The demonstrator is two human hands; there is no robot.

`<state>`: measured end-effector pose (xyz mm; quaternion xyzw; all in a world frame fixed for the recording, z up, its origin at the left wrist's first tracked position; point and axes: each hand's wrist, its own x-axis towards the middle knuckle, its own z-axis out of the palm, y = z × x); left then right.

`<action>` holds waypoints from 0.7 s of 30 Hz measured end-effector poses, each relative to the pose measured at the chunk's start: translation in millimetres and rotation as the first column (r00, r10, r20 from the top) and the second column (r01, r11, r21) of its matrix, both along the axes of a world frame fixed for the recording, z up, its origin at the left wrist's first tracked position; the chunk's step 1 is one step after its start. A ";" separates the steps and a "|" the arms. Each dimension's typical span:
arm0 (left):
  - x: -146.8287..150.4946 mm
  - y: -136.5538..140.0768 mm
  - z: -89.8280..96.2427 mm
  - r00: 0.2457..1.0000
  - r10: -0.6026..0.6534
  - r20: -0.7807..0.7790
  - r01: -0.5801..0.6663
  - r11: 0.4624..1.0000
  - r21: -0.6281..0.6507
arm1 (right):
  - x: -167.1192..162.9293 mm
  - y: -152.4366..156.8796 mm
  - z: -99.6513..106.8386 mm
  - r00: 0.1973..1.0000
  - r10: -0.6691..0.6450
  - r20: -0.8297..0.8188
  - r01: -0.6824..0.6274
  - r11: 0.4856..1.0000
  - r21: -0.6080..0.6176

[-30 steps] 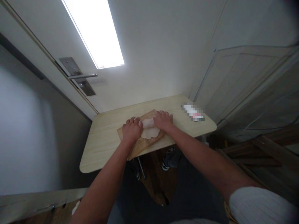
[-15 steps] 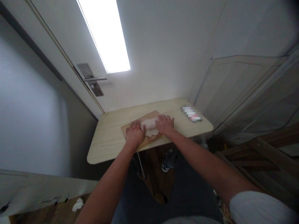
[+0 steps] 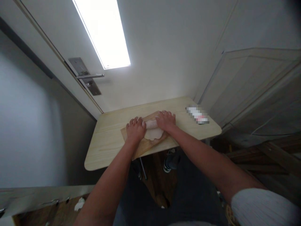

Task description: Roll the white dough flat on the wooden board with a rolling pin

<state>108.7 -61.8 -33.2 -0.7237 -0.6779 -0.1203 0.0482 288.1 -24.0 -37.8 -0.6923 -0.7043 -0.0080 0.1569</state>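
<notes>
Evidently leaning over a flat, pale sheet of dough (image 3: pixel 154 135), spread with a wavy near edge on a wooden board (image 3: pixel 143 148). On its far part, see a pale cylinder (image 3: pixel 151 124), much like a rolling pin, lying crosswise between two hands.

Holding the left hand (image 3: pixel 136 128) over the left end of the cylinder, palm down, with fingers bent toward the far side and thumb toward the middle. Setting the right hand (image 3: pixel 166 120) over the right end, slightly farther off than the left, likewise palm down with bent fingers. Cannot tell whether closed around the cylinder or just resting on top, with both ends hidden. Reaching forward with the left forearm (image 3: pixel 115 175) slanting in from the near left and the right forearm (image 3: pixel 202 153) from the near right, out of a pale grey sleeve (image 3: pixel 261 205).

Under the board, turned askew, see a light wooden table (image 3: pixel 103 135). Toward its right end, notice a flat item (image 3: pixel 198 115), blurred into squares. Past the far edge, see a pale door (image 3: pixel 152 81) with a metal handle (image 3: pixel 90 76) at left.
</notes>
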 end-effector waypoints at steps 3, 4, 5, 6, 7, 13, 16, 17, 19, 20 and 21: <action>0.5 9.8 1.2 1.000 0.013 0.000 -0.013 1.000 -0.015 | -0.1 7.3 1.3 1.000 0.000 -0.007 0.000 1.000 0.001; 0.5 13.1 1.4 1.000 0.014 0.001 -0.014 1.000 -0.016 | 0.0 9.9 1.6 1.000 -0.002 -0.009 0.002 1.000 -0.001; 0.3 16.5 1.7 1.000 0.015 0.001 -0.015 1.000 -0.019 | 0.0 12.8 1.9 1.000 -0.003 -0.012 0.003 1.000 -0.005; -0.1 19.9 1.9 1.000 0.015 0.002 -0.015 1.000 -0.024 | 0.0 15.8 2.2 1.000 -0.002 -0.016 0.002 1.000 -0.011; -0.6 23.4 2.0 1.000 0.013 0.001 -0.012 0.999 -0.031 | -0.1 19.0 2.4 1.000 -0.003 -0.021 0.003 1.000 -0.018; -3.8 40.8 2.8 1.000 -0.011 -0.010 0.011 0.999 -0.046 | -1.0 37.5 2.2 0.998 -0.016 -0.059 0.015 0.999 -0.028; -4.6 46.4 4.5 1.000 -0.014 -0.019 0.013 0.998 -0.065 | -1.4 45.2 1.2 0.997 -0.022 -0.075 0.019 0.999 -0.041; -5.0 48.3 5.2 1.000 -0.014 -0.021 0.012 0.997 -0.075 | -1.5 47.7 0.9 0.997 -0.021 -0.079 0.018 0.999 -0.043; -5.9 52.6 5.9 1.000 -0.018 -0.022 0.016 0.996 -0.093 | -1.7 52.8 0.5 0.996 -0.019 -0.090 0.015 0.999 -0.044; -6.6 55.1 5.9 1.000 -0.021 -0.021 0.018 0.995 -0.099 | -1.8 55.4 0.3 0.995 -0.019 -0.095 0.015 0.999 -0.046; -7.3 57.9 5.5 1.000 -0.024 -0.019 0.022 0.994 -0.105 | -1.9 58.1 0.1 0.995 -0.022 -0.101 0.017 0.999 -0.052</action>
